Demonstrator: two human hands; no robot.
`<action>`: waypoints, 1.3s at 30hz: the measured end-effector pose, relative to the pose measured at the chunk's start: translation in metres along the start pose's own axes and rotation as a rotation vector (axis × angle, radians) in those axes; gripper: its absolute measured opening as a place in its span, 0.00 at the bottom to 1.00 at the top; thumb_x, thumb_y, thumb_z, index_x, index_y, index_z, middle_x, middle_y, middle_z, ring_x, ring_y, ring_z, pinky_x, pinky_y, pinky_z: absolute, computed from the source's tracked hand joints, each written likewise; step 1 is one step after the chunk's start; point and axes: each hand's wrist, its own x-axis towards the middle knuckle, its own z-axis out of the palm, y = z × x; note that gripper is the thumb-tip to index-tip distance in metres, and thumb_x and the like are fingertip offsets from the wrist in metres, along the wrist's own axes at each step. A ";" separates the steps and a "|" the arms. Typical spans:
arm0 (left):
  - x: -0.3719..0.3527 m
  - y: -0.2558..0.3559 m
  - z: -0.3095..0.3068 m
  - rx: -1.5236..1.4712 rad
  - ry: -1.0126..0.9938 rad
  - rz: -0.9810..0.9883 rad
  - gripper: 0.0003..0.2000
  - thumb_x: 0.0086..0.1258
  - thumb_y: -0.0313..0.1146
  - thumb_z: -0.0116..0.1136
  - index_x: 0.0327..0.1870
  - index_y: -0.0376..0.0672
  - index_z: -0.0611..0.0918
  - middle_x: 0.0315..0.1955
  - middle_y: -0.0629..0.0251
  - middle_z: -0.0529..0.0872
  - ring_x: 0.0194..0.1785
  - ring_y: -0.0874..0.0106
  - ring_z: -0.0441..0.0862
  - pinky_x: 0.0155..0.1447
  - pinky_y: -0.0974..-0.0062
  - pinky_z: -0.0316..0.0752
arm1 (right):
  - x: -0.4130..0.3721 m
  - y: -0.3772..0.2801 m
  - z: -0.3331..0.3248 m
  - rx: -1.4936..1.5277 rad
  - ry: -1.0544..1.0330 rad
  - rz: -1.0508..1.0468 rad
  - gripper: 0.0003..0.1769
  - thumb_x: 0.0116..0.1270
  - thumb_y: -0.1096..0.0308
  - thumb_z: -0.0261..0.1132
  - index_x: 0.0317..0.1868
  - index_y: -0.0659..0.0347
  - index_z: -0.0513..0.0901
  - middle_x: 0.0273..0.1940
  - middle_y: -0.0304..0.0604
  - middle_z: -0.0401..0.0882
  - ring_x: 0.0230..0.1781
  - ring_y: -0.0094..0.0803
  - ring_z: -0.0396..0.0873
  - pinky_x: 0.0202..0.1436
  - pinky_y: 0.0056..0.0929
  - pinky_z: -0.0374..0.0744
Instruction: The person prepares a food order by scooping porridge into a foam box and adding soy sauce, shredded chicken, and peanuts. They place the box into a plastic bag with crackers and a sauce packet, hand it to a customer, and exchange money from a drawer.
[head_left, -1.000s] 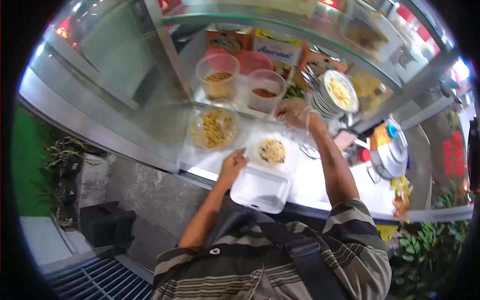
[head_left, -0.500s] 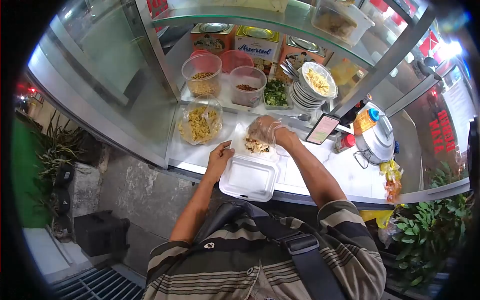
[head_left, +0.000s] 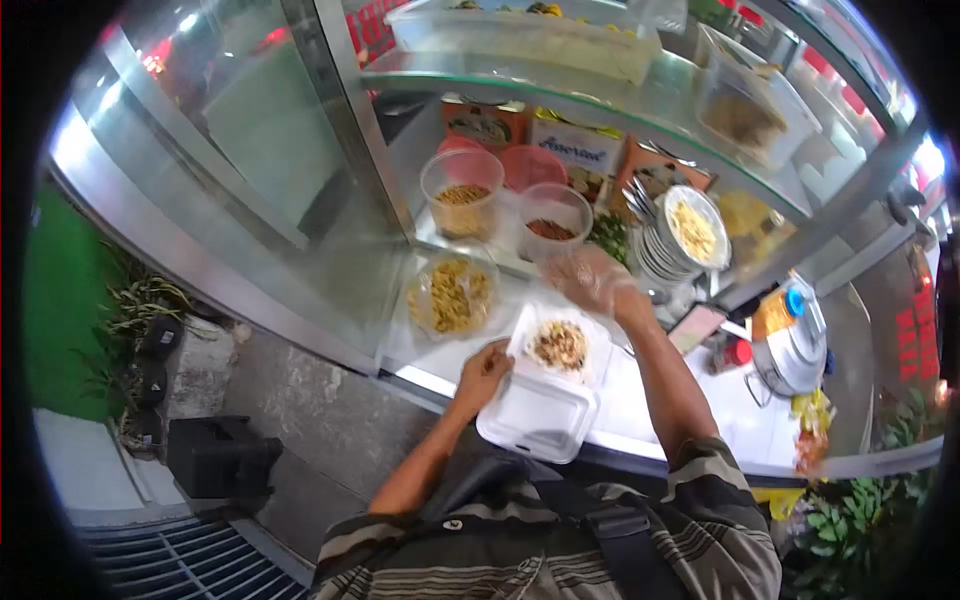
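An open white foam takeaway box (head_left: 540, 415) lies at the counter's front edge, its lid half toward me. Food with light and dark bits (head_left: 560, 345) sits in its far half. My left hand (head_left: 484, 375) is closed on the box's left edge near the fold. In a clear plastic glove, my right hand (head_left: 590, 280) is above and beyond the box, beside a clear tub of reddish-brown bits (head_left: 552, 229) and chopped greens (head_left: 608, 235). Its fingers are blurred. A plastic-lined bowl of yellowish crisp pieces (head_left: 452, 295) stands left of the box.
Another tub (head_left: 462, 195) holds golden bits. Stacked plates (head_left: 660, 255) carry a bag of pale shreds (head_left: 692, 230). A phone (head_left: 697, 328), a red-lidded jar (head_left: 732, 355) and a metal pot (head_left: 793, 350) stand right. A glass shelf (head_left: 620, 110) spans overhead.
My right hand has lifted off the food in the box and moved away toward the tubs, uncovering the food. My left hand stays on the box edge. The camera view has shifted.
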 end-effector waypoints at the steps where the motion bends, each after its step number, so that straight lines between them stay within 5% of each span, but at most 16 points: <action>1: -0.001 0.001 0.000 0.010 -0.004 -0.029 0.20 0.70 0.31 0.61 0.62 0.36 0.77 0.27 0.78 0.74 0.31 0.85 0.68 0.37 0.85 0.66 | 0.025 -0.011 -0.014 0.027 0.184 -0.081 0.15 0.68 0.63 0.61 0.49 0.60 0.84 0.47 0.53 0.84 0.49 0.47 0.81 0.54 0.42 0.78; 4: -0.004 0.007 0.002 0.024 0.017 -0.039 0.20 0.70 0.30 0.61 0.62 0.38 0.77 0.27 0.79 0.73 0.32 0.86 0.67 0.37 0.86 0.66 | 0.132 -0.014 -0.023 0.149 0.311 -0.041 0.15 0.68 0.62 0.58 0.49 0.58 0.84 0.46 0.54 0.83 0.47 0.49 0.81 0.51 0.44 0.78; 6: -0.006 0.010 0.003 -0.044 0.028 -0.019 0.21 0.71 0.30 0.62 0.64 0.39 0.76 0.28 0.79 0.74 0.31 0.86 0.67 0.37 0.86 0.65 | 0.239 0.028 0.035 0.010 0.417 -0.485 0.15 0.68 0.59 0.58 0.48 0.56 0.84 0.45 0.52 0.84 0.46 0.47 0.81 0.50 0.42 0.78; 7: -0.006 0.005 0.004 -0.064 0.022 0.003 0.21 0.71 0.29 0.61 0.64 0.40 0.75 0.29 0.79 0.74 0.31 0.87 0.67 0.37 0.86 0.65 | 0.275 0.041 0.068 0.023 0.433 -0.499 0.15 0.68 0.59 0.58 0.48 0.56 0.84 0.45 0.52 0.84 0.46 0.47 0.81 0.50 0.42 0.78; 10: -0.008 0.006 0.003 -0.132 -0.007 -0.061 0.22 0.71 0.26 0.60 0.66 0.41 0.74 0.32 0.79 0.74 0.32 0.87 0.66 0.38 0.86 0.66 | 0.318 0.040 0.104 0.002 0.197 -0.208 0.15 0.63 0.58 0.62 0.45 0.56 0.84 0.43 0.50 0.85 0.45 0.45 0.82 0.49 0.41 0.78; 12: -0.006 0.006 0.004 -0.116 -0.008 -0.090 0.22 0.72 0.27 0.60 0.67 0.41 0.73 0.33 0.78 0.76 0.34 0.87 0.69 0.40 0.86 0.67 | 0.299 0.017 0.068 -0.042 -0.377 -0.156 0.20 0.61 0.55 0.64 0.49 0.57 0.83 0.49 0.50 0.83 0.48 0.42 0.81 0.50 0.40 0.77; 15: -0.005 0.011 0.003 -0.122 -0.008 -0.120 0.23 0.72 0.26 0.60 0.67 0.41 0.73 0.34 0.77 0.77 0.34 0.86 0.70 0.41 0.87 0.67 | 0.355 0.077 0.168 0.023 -0.184 -0.189 0.21 0.60 0.54 0.64 0.50 0.56 0.84 0.51 0.50 0.82 0.48 0.43 0.80 0.50 0.41 0.77; 18: -0.006 0.015 0.003 -0.125 -0.023 -0.164 0.23 0.72 0.26 0.60 0.67 0.39 0.72 0.34 0.76 0.77 0.35 0.86 0.71 0.41 0.87 0.68 | 0.308 0.031 0.088 -0.073 -0.381 -0.076 0.18 0.61 0.56 0.64 0.46 0.57 0.86 0.50 0.52 0.83 0.46 0.45 0.80 0.50 0.42 0.77; 28: -0.006 0.012 0.003 -0.103 -0.003 -0.159 0.23 0.72 0.25 0.60 0.68 0.39 0.72 0.36 0.75 0.79 0.36 0.86 0.72 0.42 0.86 0.70 | 0.328 0.046 0.109 -0.037 -0.226 -0.042 0.13 0.58 0.61 0.66 0.40 0.61 0.86 0.43 0.52 0.85 0.43 0.45 0.83 0.44 0.39 0.79; 30: -0.005 0.015 0.003 -0.129 -0.005 -0.169 0.23 0.71 0.25 0.60 0.67 0.38 0.73 0.36 0.75 0.79 0.36 0.86 0.72 0.43 0.85 0.70 | 0.365 0.076 0.153 -0.067 0.118 -0.319 0.11 0.59 0.64 0.65 0.37 0.62 0.87 0.39 0.51 0.86 0.37 0.46 0.83 0.43 0.38 0.80; 33: -0.005 0.018 0.002 -0.206 -0.008 -0.187 0.23 0.70 0.24 0.61 0.66 0.38 0.73 0.37 0.74 0.79 0.37 0.86 0.73 0.44 0.85 0.70 | 0.279 0.016 0.026 0.175 0.165 -0.050 0.10 0.57 0.66 0.66 0.37 0.63 0.87 0.31 0.48 0.86 0.31 0.40 0.84 0.40 0.34 0.81; 35: -0.005 0.015 0.002 -0.119 0.015 -0.135 0.22 0.69 0.24 0.62 0.65 0.38 0.75 0.36 0.76 0.79 0.34 0.87 0.69 0.41 0.87 0.69 | 0.252 0.025 0.006 0.772 0.158 -0.186 0.11 0.57 0.68 0.66 0.38 0.65 0.87 0.28 0.43 0.85 0.31 0.30 0.83 0.39 0.30 0.80; 37: -0.005 -0.023 0.001 0.004 0.049 0.022 0.21 0.68 0.23 0.62 0.63 0.38 0.76 0.35 0.76 0.79 0.34 0.87 0.69 0.40 0.88 0.67 | 0.196 0.016 -0.024 0.798 0.081 -0.085 0.11 0.57 0.68 0.67 0.38 0.65 0.87 0.28 0.41 0.85 0.31 0.27 0.83 0.39 0.28 0.80; 39: -0.005 -0.003 0.003 -0.113 0.028 -0.035 0.21 0.66 0.23 0.62 0.61 0.37 0.77 0.34 0.75 0.79 0.33 0.87 0.69 0.38 0.88 0.67 | 0.131 0.020 -0.028 0.807 0.018 0.048 0.11 0.57 0.68 0.67 0.39 0.66 0.87 0.28 0.40 0.84 0.31 0.24 0.82 0.39 0.27 0.80</action>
